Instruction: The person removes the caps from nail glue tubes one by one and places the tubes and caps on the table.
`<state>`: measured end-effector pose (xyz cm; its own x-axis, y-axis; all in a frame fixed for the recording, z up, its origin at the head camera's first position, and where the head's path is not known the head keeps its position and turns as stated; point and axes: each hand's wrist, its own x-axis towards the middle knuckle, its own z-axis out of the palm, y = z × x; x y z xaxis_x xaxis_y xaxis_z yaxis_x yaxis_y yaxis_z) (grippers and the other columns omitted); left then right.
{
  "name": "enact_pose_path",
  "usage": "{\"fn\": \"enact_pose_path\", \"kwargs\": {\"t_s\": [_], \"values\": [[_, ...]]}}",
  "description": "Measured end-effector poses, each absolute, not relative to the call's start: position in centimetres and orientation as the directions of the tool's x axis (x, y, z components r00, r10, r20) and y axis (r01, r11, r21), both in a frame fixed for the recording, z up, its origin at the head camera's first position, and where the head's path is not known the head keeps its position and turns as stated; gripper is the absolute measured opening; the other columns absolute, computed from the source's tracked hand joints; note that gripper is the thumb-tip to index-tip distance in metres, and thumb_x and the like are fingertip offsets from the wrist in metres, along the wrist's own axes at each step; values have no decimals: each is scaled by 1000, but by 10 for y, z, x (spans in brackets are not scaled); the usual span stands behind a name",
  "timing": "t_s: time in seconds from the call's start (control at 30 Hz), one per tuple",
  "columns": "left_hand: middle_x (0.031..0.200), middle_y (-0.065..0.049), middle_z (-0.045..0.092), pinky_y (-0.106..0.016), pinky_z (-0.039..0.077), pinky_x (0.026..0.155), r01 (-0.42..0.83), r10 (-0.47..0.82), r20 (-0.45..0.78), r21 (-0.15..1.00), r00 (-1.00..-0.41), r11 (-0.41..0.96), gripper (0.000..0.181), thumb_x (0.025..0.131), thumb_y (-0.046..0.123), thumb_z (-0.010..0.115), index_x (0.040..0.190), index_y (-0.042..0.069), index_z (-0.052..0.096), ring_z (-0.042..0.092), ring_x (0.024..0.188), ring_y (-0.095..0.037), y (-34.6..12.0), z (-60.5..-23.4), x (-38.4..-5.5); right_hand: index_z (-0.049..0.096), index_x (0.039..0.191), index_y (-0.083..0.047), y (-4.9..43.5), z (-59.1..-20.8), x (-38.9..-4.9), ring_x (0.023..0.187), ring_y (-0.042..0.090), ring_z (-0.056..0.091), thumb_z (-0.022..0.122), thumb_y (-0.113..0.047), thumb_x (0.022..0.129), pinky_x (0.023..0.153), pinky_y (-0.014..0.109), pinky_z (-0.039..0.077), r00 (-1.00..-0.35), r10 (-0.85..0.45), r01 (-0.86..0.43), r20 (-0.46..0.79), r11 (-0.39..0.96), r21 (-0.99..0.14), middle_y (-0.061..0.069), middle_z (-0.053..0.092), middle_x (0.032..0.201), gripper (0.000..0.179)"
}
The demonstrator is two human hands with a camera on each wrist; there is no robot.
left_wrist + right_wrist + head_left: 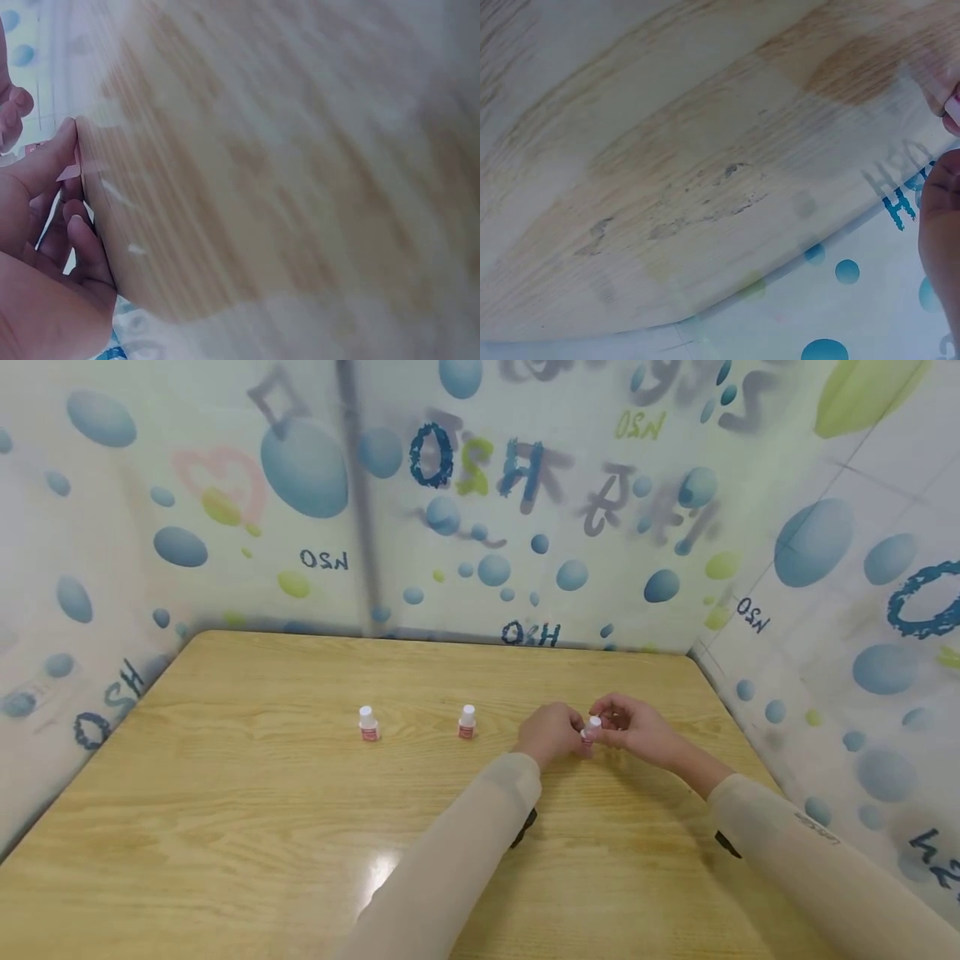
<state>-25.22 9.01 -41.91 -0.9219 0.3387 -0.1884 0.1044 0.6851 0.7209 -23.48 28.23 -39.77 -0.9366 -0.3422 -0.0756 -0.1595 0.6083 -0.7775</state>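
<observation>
Toward the right of the table, in the head view, both hands are at one small white bottle [587,737] with a white cap and a pinkish-red label. The left hand [551,732] grips its lower body from the left. In the left wrist view the thumb and fingers of that left hand [52,202] pinch the pink-labelled part close to the tabletop. From the other side the right hand [637,728] holds the bottle near its cap, thumb in front and fingers curled behind. At the right wrist view's edge the right hand [943,210] is partly cut off.
Two similar bottles stand upright on the wooden table [247,793]: one at the left [368,725] and another nearer the middle [467,722]. Pale walls [525,585] printed with blue and green drops and lettering border the table's back and sides.
</observation>
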Motion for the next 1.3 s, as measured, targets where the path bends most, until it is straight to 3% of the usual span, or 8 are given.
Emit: {"fn": "enact_pose_path", "kwargs": {"t_s": [0.2,0.63,0.9,1.17,1.3], "values": [[83,9,70,-32,42,75,96,325,-184,724,-928,683,19,87,31,90,78,23,75,57,80,-14,92,-420,-253,63,119,-4,281,-398,-235,83,22,63,77,-24,100,73,34,55,-949,-305,-137,-84,636,-759,10,62,102,31],[81,10,69,-30,41,72,107,326,-171,721,-930,684,19,88,30,89,80,21,75,53,75,-13,94,-421,-250,66,130,-1,284,-398,-233,101,30,68,66,-10,105,80,33,57,-932,-354,-183,-71,632,-753,21,66,122,26],[77,10,67,-29,40,68,116,325,-162,715,-932,690,23,87,33,89,75,21,74,52,74,-12,93,-421,-251,62,129,-3,280,-398,-234,93,22,68,79,-26,98,78,27,55,-945,-314,-143,-88,643,-752,12,63,114,43],[78,10,68,-30,40,70,111,320,-168,711,-932,695,21,88,34,89,76,23,75,54,75,-12,94,-421,-251,63,119,-6,279,-400,-234,82,18,61,80,-28,97,70,28,48,-950,-296,-120,-97,635,-763,12,62,113,35],[77,11,66,-30,40,69,110,316,-171,702,-933,704,23,87,34,89,75,23,73,54,74,-12,94,-421,-252,64,120,-6,279,-401,-235,84,18,63,77,-25,100,74,30,52,-949,-299,-123,-96,635,-763,14,64,115,30]]}}
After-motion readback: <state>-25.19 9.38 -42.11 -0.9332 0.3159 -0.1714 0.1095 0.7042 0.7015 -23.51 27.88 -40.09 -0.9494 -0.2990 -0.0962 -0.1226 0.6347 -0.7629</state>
